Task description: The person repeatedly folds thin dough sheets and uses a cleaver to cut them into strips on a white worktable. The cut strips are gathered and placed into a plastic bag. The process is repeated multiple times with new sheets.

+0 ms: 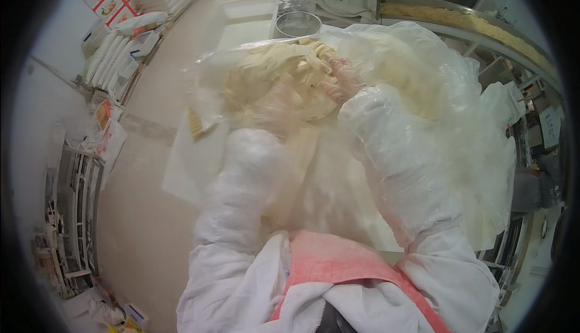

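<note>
A loose heap of pale, thin dough sheets lies on the far half of a white work table. My right hand, in a clear plastic glove, holds the heap's right side, thumb nearer me and fingers at the far edge. My left hand is motion-blurred over the heap's near side; its finger positions are unclear. Under my left wrist a strip of dough runs toward me. Clear plastic sheeting covers more pale dough to the right and stretches along the heap's far edge. Plastic covers both my forearms.
A round metal sieve and a white tray stand beyond the heap. What looks like a bristle brush is at the table's left edge. A metal-edged trough of yellowish crumbly material curves along the far right. Stacked white bags line the left wall.
</note>
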`<move>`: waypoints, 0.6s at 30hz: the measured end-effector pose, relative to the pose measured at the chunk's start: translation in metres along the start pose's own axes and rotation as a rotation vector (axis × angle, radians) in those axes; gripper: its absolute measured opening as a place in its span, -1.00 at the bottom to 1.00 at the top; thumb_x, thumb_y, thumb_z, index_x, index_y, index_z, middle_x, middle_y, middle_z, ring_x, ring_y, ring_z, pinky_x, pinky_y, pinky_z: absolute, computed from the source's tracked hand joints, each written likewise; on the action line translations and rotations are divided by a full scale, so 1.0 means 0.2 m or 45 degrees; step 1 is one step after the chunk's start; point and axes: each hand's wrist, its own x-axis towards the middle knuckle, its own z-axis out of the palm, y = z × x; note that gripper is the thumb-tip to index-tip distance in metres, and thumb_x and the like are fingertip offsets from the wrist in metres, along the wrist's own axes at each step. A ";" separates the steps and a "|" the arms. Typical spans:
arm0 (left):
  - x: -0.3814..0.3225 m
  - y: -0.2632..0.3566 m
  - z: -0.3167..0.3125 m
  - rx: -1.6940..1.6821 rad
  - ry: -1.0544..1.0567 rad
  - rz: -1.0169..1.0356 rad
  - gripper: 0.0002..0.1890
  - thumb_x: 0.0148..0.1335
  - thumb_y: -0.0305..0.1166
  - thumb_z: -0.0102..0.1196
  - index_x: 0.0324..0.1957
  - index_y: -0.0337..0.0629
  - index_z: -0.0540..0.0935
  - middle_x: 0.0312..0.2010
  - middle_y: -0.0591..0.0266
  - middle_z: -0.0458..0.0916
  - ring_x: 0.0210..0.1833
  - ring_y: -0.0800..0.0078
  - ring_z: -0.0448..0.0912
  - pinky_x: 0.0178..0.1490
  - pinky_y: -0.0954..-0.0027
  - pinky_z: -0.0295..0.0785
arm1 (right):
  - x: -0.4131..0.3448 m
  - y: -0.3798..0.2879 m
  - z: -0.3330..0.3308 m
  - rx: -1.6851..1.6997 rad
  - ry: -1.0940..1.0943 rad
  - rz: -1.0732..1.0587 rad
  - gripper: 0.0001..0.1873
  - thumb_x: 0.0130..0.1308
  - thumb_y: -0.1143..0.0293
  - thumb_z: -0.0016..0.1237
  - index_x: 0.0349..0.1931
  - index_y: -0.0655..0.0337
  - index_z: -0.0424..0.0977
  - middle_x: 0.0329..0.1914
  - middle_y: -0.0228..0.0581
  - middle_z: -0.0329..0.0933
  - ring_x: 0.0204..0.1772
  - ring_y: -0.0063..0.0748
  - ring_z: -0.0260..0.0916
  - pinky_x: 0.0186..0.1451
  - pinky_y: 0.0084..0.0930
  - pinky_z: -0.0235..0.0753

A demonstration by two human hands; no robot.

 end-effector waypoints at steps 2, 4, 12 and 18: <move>-0.07 -0.12 -0.13 0.129 0.297 0.168 -0.45 0.05 -0.44 0.13 0.13 -0.17 0.31 -0.08 0.02 0.44 -0.09 0.25 0.46 -0.02 0.32 0.37 | -0.02 0.10 -0.08 -1.102 -0.051 -0.659 -0.48 0.12 0.33 -0.05 0.12 0.22 0.20 -0.30 -0.22 0.39 -0.26 -0.35 0.39 -0.14 -0.38 0.40; -0.27 -0.23 -0.13 0.095 0.445 0.203 -0.41 0.07 -0.44 0.13 0.19 -0.16 0.27 -0.05 0.00 0.43 -0.05 0.27 0.46 0.02 0.33 0.36 | -0.21 0.24 -0.20 -0.908 -0.213 -0.231 -0.51 0.13 0.32 -0.07 0.08 0.27 0.26 -0.21 -0.16 0.44 -0.11 -0.29 0.40 0.02 -0.40 0.36; -0.86 -0.28 0.47 -0.715 -0.091 -0.612 -0.31 -0.02 -0.43 0.19 0.20 -0.24 0.22 0.05 0.06 0.36 0.10 0.31 0.32 0.11 0.40 0.26 | -1.08 0.51 -0.54 -0.474 0.074 1.128 -0.60 0.16 0.30 -0.10 0.00 0.26 0.38 -0.11 -0.20 0.49 -0.08 -0.43 0.41 0.04 -0.54 0.33; -0.79 0.08 0.46 -0.313 0.036 -0.511 -0.36 -0.03 -0.10 0.14 0.10 -0.19 0.37 0.06 -0.05 0.36 0.15 0.03 0.27 0.15 0.12 0.20 | -1.20 0.47 -0.64 -0.300 0.029 1.060 -0.64 0.16 0.34 -0.10 -0.04 0.29 0.41 -0.22 -0.25 0.49 -0.20 -0.50 0.39 -0.07 -0.57 0.35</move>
